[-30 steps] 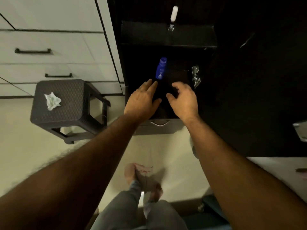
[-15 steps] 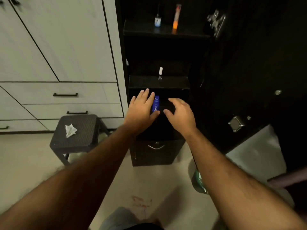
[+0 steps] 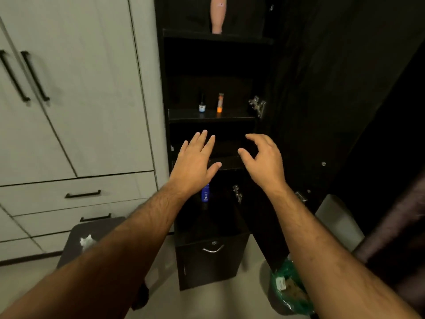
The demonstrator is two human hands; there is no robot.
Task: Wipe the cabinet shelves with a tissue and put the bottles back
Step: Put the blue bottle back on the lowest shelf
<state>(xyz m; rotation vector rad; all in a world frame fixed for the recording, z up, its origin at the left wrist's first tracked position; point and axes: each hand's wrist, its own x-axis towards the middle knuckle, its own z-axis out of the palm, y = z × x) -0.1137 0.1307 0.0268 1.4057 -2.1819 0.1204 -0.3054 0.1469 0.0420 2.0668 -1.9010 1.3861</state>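
head view. both hands are hovering empty before the open dark cabinet [image 3: 299, 111]: the left hand [image 3: 195, 166] is spreading straight fingers, the right hand [image 3: 264, 160] is hanging with loosely curled fingers, gripping nothing. the bottles are standing upright on shelves, one judges already returned: a blue bottle [image 3: 205, 192] low down, partly behind the left wrist; a small dark bottle [image 3: 202, 106] beside an orange tube [image 3: 220, 102] on the middle shelf [image 3: 234, 116]; a pink bottle [image 3: 216, 14] above. the crumpled tissue [image 3: 87, 241] is lying on the stool [image 3: 101, 226], apart from the cabinet, presumably set aside as wiping is finished.
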